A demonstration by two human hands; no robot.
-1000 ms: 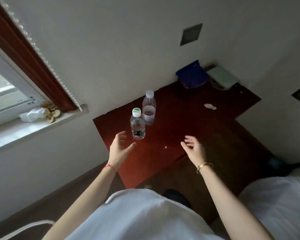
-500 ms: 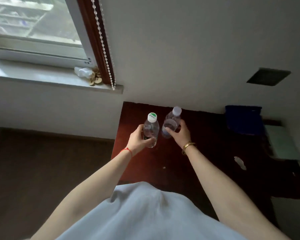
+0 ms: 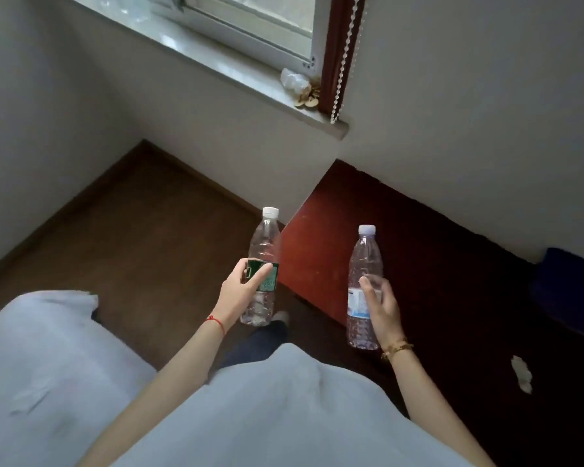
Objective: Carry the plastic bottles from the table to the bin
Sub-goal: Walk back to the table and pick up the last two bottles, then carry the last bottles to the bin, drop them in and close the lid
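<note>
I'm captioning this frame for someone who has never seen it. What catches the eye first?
Two clear plastic bottles held upright at centre: the green-labelled bottle in the left hand over the brown floor, the white-labelled bottle in the right hand above the dark red table. A bright window sill runs across the top.

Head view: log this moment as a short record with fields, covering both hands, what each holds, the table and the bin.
left hand: grip closed on clear plastic bottle with green label, upright, lifted
right hand: grip closed on clear plastic bottle with white-blue label, upright, lifted
dark red wooden table: no bottles standing on it; white scrap lies on it
bin: not in view
</note>
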